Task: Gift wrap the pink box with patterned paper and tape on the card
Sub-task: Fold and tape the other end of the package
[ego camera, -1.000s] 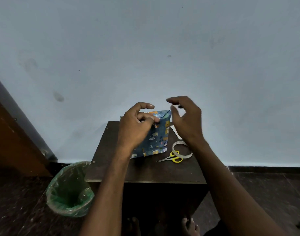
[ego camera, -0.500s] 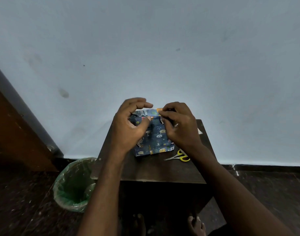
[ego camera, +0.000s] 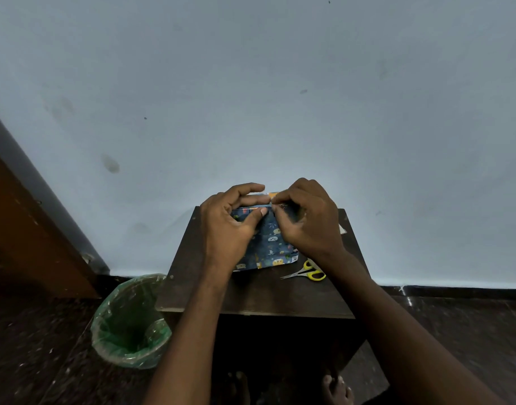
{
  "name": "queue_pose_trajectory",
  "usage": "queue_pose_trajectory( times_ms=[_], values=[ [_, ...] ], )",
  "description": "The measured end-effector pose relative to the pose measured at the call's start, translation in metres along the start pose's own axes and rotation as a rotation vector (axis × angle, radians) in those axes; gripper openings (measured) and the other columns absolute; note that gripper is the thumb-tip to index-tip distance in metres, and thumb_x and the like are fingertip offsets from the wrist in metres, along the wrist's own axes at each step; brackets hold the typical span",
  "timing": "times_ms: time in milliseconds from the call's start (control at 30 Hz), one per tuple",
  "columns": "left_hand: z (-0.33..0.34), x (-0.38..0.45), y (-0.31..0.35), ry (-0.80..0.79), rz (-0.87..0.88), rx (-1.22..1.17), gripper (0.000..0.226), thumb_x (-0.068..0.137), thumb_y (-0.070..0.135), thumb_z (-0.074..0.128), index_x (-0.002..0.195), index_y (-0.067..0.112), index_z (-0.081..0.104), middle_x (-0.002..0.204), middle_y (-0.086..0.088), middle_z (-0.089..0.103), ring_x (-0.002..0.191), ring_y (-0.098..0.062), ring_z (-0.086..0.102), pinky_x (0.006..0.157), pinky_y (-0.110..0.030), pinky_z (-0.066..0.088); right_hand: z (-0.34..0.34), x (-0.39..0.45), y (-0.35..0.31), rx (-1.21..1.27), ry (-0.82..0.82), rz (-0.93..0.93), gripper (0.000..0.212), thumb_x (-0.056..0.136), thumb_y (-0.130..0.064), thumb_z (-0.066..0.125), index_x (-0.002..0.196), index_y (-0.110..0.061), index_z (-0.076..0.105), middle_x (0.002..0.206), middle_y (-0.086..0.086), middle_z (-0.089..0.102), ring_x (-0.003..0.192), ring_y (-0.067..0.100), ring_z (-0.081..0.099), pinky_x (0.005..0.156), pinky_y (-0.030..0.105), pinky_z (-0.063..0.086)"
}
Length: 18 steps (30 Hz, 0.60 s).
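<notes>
The box wrapped in dark blue patterned paper (ego camera: 269,244) stands on a small dark wooden table (ego camera: 259,299), leaning back toward the wall. My left hand (ego camera: 230,226) grips its top left, thumb pressed on the front face, fingers curled over the top edge. My right hand (ego camera: 306,220) pinches the paper at the top edge near the middle, fingertips close to my left thumb. No pink of the box shows through the paper. The tape roll and the card are not visible.
Yellow-handled scissors (ego camera: 308,271) lie on the table right of the box, by my right wrist. A bin with a green plastic liner (ego camera: 131,323) stands on the floor at the table's left. A pale wall rises right behind the table, and a wooden door (ego camera: 25,226) is at far left.
My right hand came in from the open air and took hold of the top edge. The box settled lower onto the table, and both hands closed in together at its top.
</notes>
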State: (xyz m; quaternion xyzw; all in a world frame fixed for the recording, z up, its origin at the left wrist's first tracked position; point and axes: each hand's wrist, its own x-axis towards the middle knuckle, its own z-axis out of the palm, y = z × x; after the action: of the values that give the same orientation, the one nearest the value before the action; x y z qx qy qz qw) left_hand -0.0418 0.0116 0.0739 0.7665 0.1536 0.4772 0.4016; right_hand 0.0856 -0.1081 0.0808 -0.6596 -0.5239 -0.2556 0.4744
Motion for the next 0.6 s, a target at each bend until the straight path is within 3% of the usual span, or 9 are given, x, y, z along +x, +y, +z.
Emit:
queue_pose_trajectory(
  times_ms=[233,400,600],
  values=[
    [-0.003,0.004,0.004,-0.074,-0.128,-0.125,0.029,0.086,-0.006,0.08,0.106,0.014,0.079,0.102,0.003,0.083,0.102,-0.013,0.079,0.093,-0.051,0.063,-0.005,0.01,-0.006,0.222,-0.076,0.164,0.02,0.095,-0.012,0.07,0.114,-0.015,0.073,0.105,-0.007,0.071,0.101,0.011,0.067,0.088,0.034,0.054],
    [-0.005,0.007,0.004,-0.09,-0.143,-0.173,0.03,0.084,-0.008,0.082,0.103,0.015,0.08,0.103,0.004,0.082,0.101,-0.014,0.079,0.092,-0.048,0.064,-0.001,0.011,-0.007,0.339,-0.106,0.237,0.006,0.09,-0.009,0.075,0.089,-0.015,0.077,0.098,-0.006,0.071,0.1,0.015,0.068,0.086,0.043,0.054],
    [-0.003,0.007,-0.001,-0.094,-0.121,-0.156,0.027,0.085,-0.001,0.085,0.106,0.015,0.081,0.107,0.006,0.082,0.104,-0.013,0.078,0.092,-0.05,0.064,-0.001,0.007,-0.01,0.394,-0.111,0.3,0.014,0.09,-0.014,0.075,0.078,-0.019,0.078,0.095,-0.006,0.072,0.102,0.016,0.067,0.088,0.042,0.052]
  ],
)
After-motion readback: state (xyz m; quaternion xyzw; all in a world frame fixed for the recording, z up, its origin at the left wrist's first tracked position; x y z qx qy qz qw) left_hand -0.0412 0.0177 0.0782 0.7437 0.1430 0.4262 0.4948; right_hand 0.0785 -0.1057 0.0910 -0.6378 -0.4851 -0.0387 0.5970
